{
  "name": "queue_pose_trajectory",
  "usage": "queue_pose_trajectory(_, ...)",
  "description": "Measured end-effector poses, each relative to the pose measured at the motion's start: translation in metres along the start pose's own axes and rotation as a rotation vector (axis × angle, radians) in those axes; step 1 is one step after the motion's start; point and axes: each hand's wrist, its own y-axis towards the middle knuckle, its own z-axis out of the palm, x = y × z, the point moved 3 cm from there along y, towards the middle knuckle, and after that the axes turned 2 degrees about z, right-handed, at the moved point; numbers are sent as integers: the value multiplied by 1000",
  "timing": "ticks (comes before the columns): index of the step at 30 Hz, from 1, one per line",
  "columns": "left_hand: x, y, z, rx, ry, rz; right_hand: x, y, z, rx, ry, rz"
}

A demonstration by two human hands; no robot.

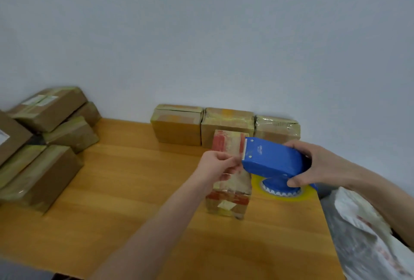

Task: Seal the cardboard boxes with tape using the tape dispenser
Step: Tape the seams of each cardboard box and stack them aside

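We grip light, rigid blue plastic tape dispenser [271, 156] w/ right hand [322, 163]; left hand [217, 165] pinches its flimsy, sticky tape end [239, 159], nr wooden desk [134, 179] right edge.

The person's left forearm [156, 219] is bare along all of its visible length, slim and smooth, tapering gently toward the wrist. The right forearm [367, 190] is bare in the same way, broader where it enters the view and narrower at the wrist. The left grip [216, 165] and the right grip [313, 163] are uncovered as well, with slender fingers [295, 146] and a rounded thumb [295, 182]. Blur softens the skin, so finer marks cannot be told.
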Motion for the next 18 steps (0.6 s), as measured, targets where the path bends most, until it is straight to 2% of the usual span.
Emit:
queue_pose_trajectory(3,9,5,-9,-88,127,3,3,6,10,3,-133,-34)
queue_pose_trajectory(9,30,0,-31,-81,182,-47,5,12,28,47,-231,-114)
queue_pose_trajectory(15,56,-5,-103,-273,204,-98,-34,-6,12,65,-242,8)
queue_pose_trajectory(18,73,-2,-109,-286,210,-149,-55,-8,8,83,-286,77)
